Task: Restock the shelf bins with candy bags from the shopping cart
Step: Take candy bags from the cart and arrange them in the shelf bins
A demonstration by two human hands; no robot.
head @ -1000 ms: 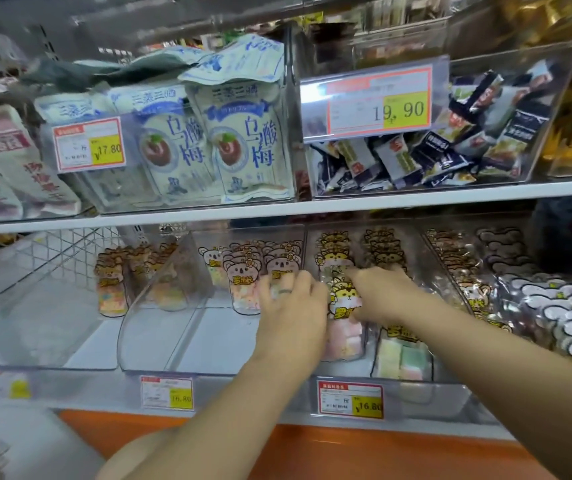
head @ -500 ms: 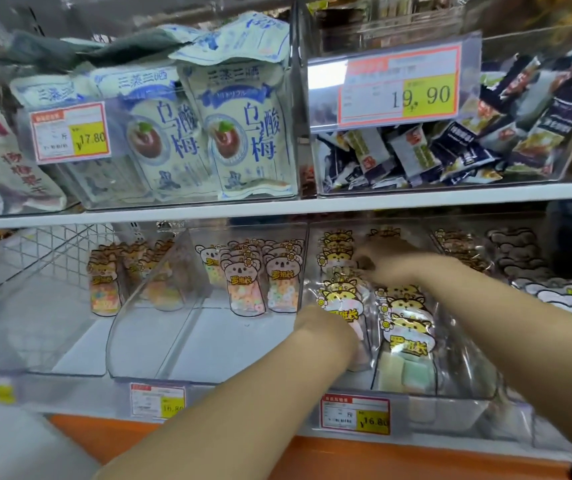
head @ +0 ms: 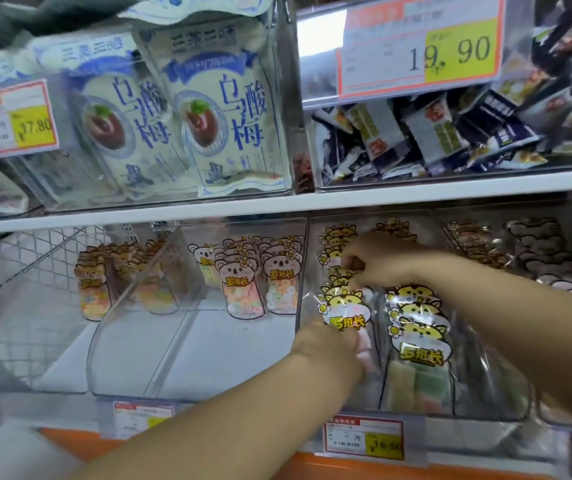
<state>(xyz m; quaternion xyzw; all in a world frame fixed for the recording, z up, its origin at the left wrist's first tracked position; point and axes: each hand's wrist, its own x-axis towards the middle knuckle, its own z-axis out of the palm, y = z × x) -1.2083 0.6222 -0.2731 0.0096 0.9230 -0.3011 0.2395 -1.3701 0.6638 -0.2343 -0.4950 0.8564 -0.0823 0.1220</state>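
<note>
On the lower shelf a clear bin holds yellow cat-faced candy bags in two rows. My left hand reaches into the bin's left row and holds the lower part of the front cat bag, its fingers hidden behind the packet. My right hand is deeper in the bin with curled fingers pinching the tops of bags standing behind that front one. The right row of cat bags stands upright beside them. The shopping cart is out of view.
A clear bin to the left holds koala-faced candy bags at its back. Further left is a wire basket. The upper shelf carries blue-and-white plum bags and a bin of dark small packets. Price tags line the shelf edge.
The view has moved closer to the shelf. My right hand has drawn back from the rear of the bin toward the left row. My left hand stays on the front cat bag.
</note>
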